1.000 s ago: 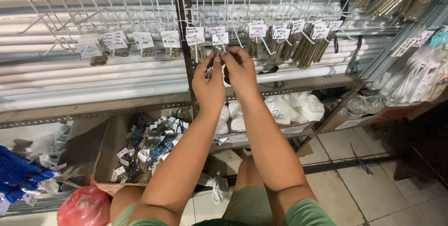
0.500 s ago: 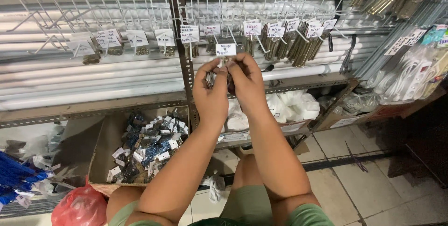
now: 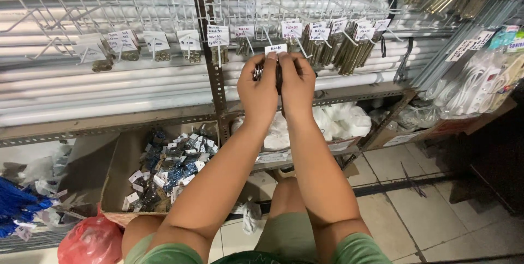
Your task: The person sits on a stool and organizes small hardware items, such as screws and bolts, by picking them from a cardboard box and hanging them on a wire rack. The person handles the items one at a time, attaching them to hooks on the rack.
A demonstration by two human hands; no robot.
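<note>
Below your hands & to the left, a cardboard box [image 3: 117, 171] holds small tagged hardware packs [image 3: 172, 163]. A red plastic bag [image 3: 90, 240] sits at the far lower left, w/ blue cord [image 3: 15, 204] just above it. White pipes [image 3: 109, 92] run along the shelf left of you; white bags [image 3: 341, 119] lie lower right; brass bolts [image 3: 349, 51] hang right.

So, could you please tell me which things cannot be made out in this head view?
- What the left hand and right hand hold: small dark metal parts, mostly covered by the fingers.
- The white tag above the hands: writing too small.
- The cardboard box of small packets: its near corner is hidden by the left arm.
- The blue bundle: cut off by the left edge.
</note>
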